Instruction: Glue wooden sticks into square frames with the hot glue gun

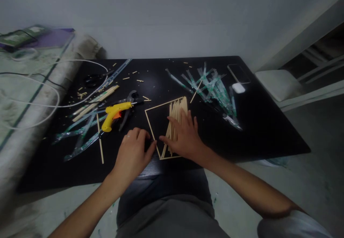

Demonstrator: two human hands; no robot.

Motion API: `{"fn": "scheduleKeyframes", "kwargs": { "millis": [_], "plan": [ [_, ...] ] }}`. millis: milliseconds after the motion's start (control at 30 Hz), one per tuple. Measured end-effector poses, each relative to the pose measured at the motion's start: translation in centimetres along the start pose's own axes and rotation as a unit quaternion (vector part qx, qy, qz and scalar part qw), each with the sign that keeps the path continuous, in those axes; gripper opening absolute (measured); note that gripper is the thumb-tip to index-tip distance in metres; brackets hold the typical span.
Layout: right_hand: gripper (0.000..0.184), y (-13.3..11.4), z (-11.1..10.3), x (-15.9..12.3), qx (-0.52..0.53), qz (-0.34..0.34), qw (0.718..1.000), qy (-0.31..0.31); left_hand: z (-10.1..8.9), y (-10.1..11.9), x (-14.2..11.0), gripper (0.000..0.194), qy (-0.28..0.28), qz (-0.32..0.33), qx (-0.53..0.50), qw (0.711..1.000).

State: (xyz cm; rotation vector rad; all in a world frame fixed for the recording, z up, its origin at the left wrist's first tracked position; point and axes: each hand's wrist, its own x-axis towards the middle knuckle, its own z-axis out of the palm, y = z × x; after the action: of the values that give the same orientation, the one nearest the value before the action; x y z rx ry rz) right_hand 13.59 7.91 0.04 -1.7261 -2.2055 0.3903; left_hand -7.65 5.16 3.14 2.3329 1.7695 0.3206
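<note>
A thin four-sided frame of wooden sticks (149, 124) lies flat on the black table, with a row of loose wooden sticks (175, 113) packed side by side across its right part. My right hand (186, 134) rests on those sticks, fingers spread and palm down. Beside the frame's left edge is my left hand (134, 146), its fingers loosely bent and the thumb tip at the edge stick. Nothing shows between the thumb and fingers. A yellow hot glue gun (114, 114) lies left of the frame. My right hand hides part of the frame's right side.
Plastic wrappers (215, 84) and scissors (231, 120) lie at right, near a phone (238, 74) and a white case (238, 88). More sticks (94, 103), wrappers (83, 137) and a white cable (57, 94) are at left. Small offcuts dot the black table (258, 134).
</note>
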Motion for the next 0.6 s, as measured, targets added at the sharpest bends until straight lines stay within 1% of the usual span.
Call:
{"fn": "scheduleKeyframes", "kwargs": {
  "millis": [33,100,167,233,333,467,533,600],
  "plan": [
    [0.082,0.0,0.1,0.0,0.001,-0.001,1.0,0.005,-0.1,0.2,-0.3,0.031,-0.015,-0.016,0.024,0.999],
    [0.072,0.0,0.2,-0.1,0.006,-0.006,1.0,0.011,-0.2,0.8,-0.6,0.034,-0.064,-0.039,0.048,0.996],
    [0.06,0.1,0.1,-0.2,0.012,-0.008,1.0,0.01,-0.3,1.6,-0.5,0.029,-0.112,-0.057,0.049,0.991],
    [0.053,0.3,-0.1,-0.3,0.016,-0.009,1.0,0.009,-0.5,2.3,-0.2,0.024,-0.14,-0.081,0.047,0.986],
    [0.047,0.7,-0.4,-0.4,0.02,-0.015,1.0,0.019,-1.0,2.7,0.4,0.028,-0.151,-0.125,0.066,0.979],
    [0.04,1.3,-0.4,-0.5,0.027,-0.018,0.999,0.035,-1.6,2.4,1.1,0.035,-0.156,-0.163,0.099,0.969],
    [0.042,1.6,-0.2,-0.6,0.029,-0.021,0.998,0.044,-1.8,2.2,1.3,0.042,-0.16,-0.169,0.105,0.967],
    [0.047,1.7,0.0,-0.6,0.03,-0.025,0.998,0.054,-1.8,2.1,1.4,0.047,-0.168,-0.167,0.104,0.966]
  ]
}}
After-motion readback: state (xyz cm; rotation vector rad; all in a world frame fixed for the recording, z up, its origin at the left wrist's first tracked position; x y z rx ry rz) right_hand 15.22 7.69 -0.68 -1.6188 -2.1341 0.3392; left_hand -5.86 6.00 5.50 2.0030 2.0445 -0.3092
